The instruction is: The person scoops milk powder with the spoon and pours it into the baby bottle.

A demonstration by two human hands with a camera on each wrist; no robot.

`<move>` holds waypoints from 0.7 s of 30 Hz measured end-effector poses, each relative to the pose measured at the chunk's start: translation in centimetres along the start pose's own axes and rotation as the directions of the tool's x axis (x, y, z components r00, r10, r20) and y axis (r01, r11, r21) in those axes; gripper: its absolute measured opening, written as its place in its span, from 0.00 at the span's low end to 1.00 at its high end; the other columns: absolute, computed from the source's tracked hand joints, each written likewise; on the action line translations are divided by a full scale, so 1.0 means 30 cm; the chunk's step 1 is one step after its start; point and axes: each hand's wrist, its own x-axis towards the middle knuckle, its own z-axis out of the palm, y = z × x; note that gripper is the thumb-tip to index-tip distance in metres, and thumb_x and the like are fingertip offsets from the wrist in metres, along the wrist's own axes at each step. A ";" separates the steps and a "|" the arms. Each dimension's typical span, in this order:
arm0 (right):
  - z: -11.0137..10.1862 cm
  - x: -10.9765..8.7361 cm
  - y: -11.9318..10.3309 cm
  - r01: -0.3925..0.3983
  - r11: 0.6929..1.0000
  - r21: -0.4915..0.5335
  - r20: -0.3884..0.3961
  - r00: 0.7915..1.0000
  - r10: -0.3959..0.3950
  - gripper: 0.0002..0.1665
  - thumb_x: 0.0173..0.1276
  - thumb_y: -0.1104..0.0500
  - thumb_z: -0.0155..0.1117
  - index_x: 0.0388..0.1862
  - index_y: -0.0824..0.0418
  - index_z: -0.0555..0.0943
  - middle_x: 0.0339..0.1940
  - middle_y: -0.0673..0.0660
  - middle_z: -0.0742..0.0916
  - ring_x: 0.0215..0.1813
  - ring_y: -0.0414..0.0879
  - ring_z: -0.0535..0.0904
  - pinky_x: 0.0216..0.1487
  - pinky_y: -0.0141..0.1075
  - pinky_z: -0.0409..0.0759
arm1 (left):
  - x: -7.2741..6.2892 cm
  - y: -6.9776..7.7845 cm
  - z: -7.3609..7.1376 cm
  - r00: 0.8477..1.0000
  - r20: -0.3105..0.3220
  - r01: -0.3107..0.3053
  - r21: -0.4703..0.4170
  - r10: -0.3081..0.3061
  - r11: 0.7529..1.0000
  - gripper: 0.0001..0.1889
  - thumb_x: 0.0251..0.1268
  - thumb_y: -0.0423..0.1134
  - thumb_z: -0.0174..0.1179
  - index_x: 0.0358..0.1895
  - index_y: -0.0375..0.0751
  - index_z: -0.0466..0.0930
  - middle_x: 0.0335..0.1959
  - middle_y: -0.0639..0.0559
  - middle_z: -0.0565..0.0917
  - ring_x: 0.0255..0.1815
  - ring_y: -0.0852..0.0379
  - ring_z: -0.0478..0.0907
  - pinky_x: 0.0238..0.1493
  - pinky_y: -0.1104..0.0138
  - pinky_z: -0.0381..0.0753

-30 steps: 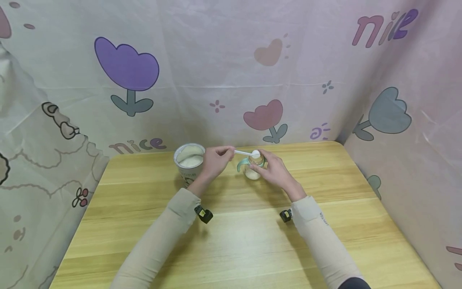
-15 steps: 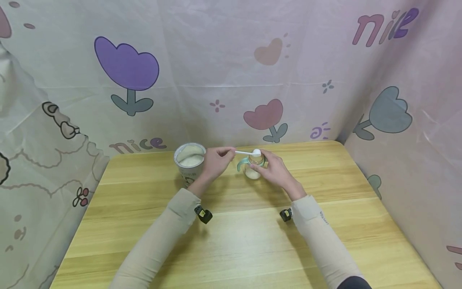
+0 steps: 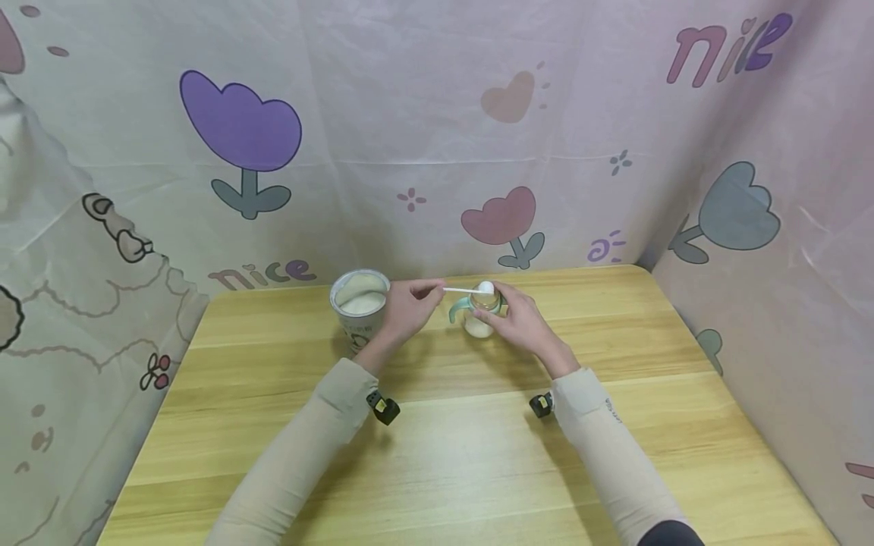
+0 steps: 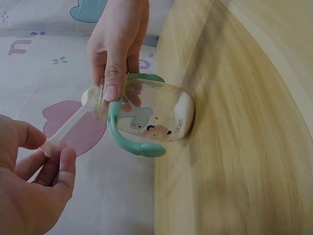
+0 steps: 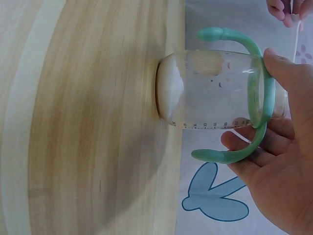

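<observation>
My left hand (image 3: pixel 408 309) pinches the end of a white measuring scoop's thin handle between thumb and fingers. The bowl of the scoop (image 4: pixel 89 95) is at the mouth of a clear baby bottle (image 5: pixel 215 88). White powder (image 5: pixel 171 85) lies in the bottle's bottom. Around its neck runs a green collar with two curved handles (image 4: pixel 132 144). My right hand (image 3: pixel 522 322) grips the bottle at the collar, thumb on one side and fingers on the other. The bottle stands upright on the table. Left of my left hand stands an open can (image 3: pixel 358 326) with pale powder inside.
The wooden table (image 3: pixel 451 455) reaches back to a patterned cloth backdrop (image 3: pixel 382 114), which also hangs at both sides. My left forearm partly overlaps the can in the head view. Small black cameras (image 3: pixel 384 408) sit at both wrists.
The scoop has turned slightly at the bottle's mouth, its bowl now showing a rounded white side. Both hands, the bottle and the can stay almost where they were.
</observation>
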 end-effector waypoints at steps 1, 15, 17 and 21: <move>0.000 0.000 0.000 0.001 1.000 0.002 0.001 1.000 -0.001 0.37 0.73 0.42 0.72 0.73 0.58 0.75 0.65 0.64 0.85 0.68 0.60 0.80 0.71 0.59 0.76 | -0.001 -0.003 0.000 1.000 0.000 -0.007 -0.004 0.007 1.000 0.12 0.71 0.37 0.65 0.52 0.37 0.91 0.51 0.41 0.92 0.51 0.46 0.90 0.55 0.57 0.88; -0.006 -0.003 -0.012 -0.012 1.000 0.006 0.012 1.000 0.012 0.37 0.73 0.42 0.72 0.73 0.59 0.74 0.63 0.61 0.86 0.64 0.58 0.81 0.68 0.57 0.79 | -0.011 -0.013 0.000 0.999 -0.001 -0.042 -0.013 0.042 0.999 0.13 0.69 0.35 0.64 0.51 0.35 0.91 0.52 0.41 0.91 0.52 0.46 0.90 0.55 0.60 0.88; -0.006 -0.003 -0.013 -0.015 1.000 0.008 0.014 1.000 0.015 0.37 0.73 0.42 0.72 0.72 0.58 0.75 0.62 0.61 0.86 0.63 0.57 0.81 0.67 0.56 0.79 | -0.013 -0.015 -0.001 0.999 0.003 -0.034 -0.007 0.034 0.999 0.13 0.70 0.36 0.63 0.52 0.36 0.91 0.53 0.42 0.91 0.52 0.47 0.90 0.55 0.60 0.88; -0.003 -0.003 -0.009 -0.023 1.000 0.006 0.013 1.000 0.023 0.37 0.73 0.42 0.71 0.72 0.58 0.75 0.64 0.62 0.85 0.65 0.58 0.80 0.69 0.57 0.78 | -0.016 -0.016 -0.002 0.999 0.007 -0.031 0.003 0.031 1.000 0.13 0.70 0.37 0.63 0.52 0.38 0.92 0.53 0.43 0.92 0.52 0.48 0.90 0.54 0.59 0.88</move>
